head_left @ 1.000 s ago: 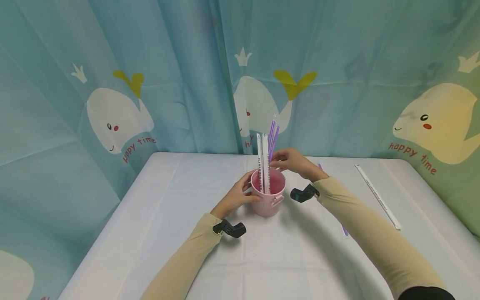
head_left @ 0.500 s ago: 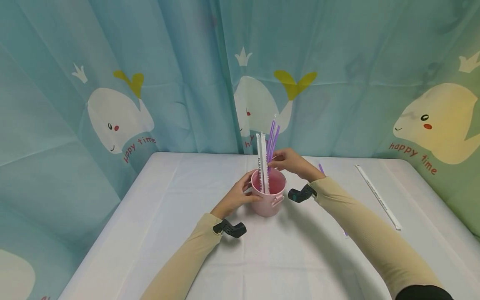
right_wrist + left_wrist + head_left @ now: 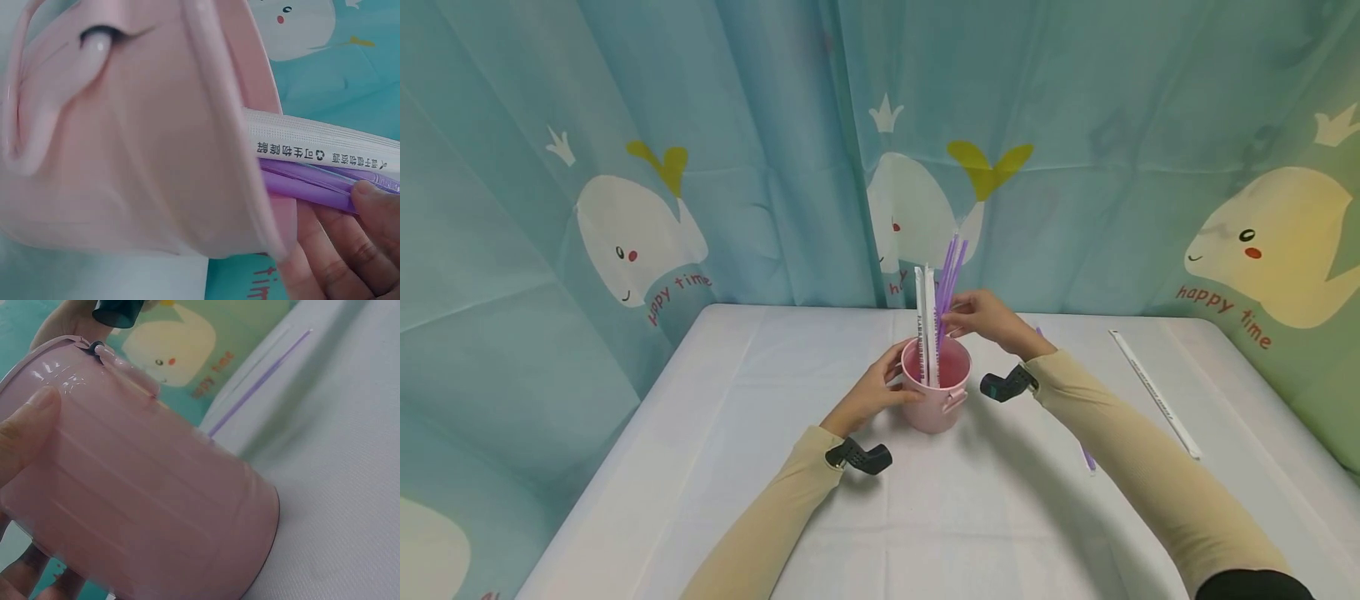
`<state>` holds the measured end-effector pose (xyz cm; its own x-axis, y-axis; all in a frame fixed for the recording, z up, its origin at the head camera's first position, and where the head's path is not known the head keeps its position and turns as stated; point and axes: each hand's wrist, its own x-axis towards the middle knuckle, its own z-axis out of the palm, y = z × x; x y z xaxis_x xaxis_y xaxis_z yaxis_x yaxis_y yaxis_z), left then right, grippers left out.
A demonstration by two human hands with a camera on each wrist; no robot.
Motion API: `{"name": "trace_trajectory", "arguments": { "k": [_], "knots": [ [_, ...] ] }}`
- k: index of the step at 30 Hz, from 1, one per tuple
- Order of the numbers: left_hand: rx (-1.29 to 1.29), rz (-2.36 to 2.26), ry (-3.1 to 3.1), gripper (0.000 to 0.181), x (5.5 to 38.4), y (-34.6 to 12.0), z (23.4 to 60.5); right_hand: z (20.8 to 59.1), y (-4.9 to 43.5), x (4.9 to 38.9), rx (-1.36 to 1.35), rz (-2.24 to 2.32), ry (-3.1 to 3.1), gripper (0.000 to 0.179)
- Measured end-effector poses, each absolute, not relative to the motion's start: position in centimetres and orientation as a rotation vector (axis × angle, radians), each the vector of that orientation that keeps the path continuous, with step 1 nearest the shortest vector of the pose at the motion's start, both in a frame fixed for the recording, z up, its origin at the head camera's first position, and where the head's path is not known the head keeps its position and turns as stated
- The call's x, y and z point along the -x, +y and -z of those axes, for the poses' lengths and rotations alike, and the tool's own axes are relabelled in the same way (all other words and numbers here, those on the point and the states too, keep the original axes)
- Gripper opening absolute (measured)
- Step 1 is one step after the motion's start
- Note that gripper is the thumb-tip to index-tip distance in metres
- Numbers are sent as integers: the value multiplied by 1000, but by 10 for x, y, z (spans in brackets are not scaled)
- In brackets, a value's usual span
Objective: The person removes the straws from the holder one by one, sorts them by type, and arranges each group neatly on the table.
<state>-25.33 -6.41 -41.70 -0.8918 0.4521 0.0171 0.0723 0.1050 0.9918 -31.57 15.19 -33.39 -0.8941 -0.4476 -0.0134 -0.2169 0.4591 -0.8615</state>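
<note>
A small pink bucket [image 3: 931, 412] stands upright on the table, held around its left side by my left hand [image 3: 880, 385]. In the left wrist view the thumb [image 3: 28, 428] lies against the bucket's wall just below the rim. White paper-wrapped straws [image 3: 927, 325] stand inside, leaning near the back of the rim. Purple straws [image 3: 952, 271] in clear wrapping rise beside them. My right hand [image 3: 988, 319] pinches these purple straws just above the far right rim. The right wrist view shows its thumb [image 3: 375, 206] pressed on the purple straws [image 3: 312, 184], which reach into the bucket.
On the right of the white-covered table [image 3: 760, 517] lies a white wrapped straw [image 3: 1153, 393]. Another purple straw [image 3: 1088, 461] lies partly hidden beneath the right forearm. A blue curtain [image 3: 790, 167] with whale prints hangs behind the table's far edge.
The right hand has risen slightly, and the purple straws' tops have shifted right, tilting more. The left hand and bucket have stayed in place.
</note>
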Motion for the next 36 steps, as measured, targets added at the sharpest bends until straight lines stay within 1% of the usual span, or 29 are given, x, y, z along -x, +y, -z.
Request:
{"name": "trace_trajectory", "arguments": {
  "k": [24, 36],
  "knots": [
    [-499, -1835, 2104, 79, 258, -64, 418, 316, 156, 320, 571, 1455, 2515, 25],
    [-507, -1847, 2095, 81, 256, -65, 418, 303, 162, 318, 558, 1503, 2516, 28]
  ]
}}
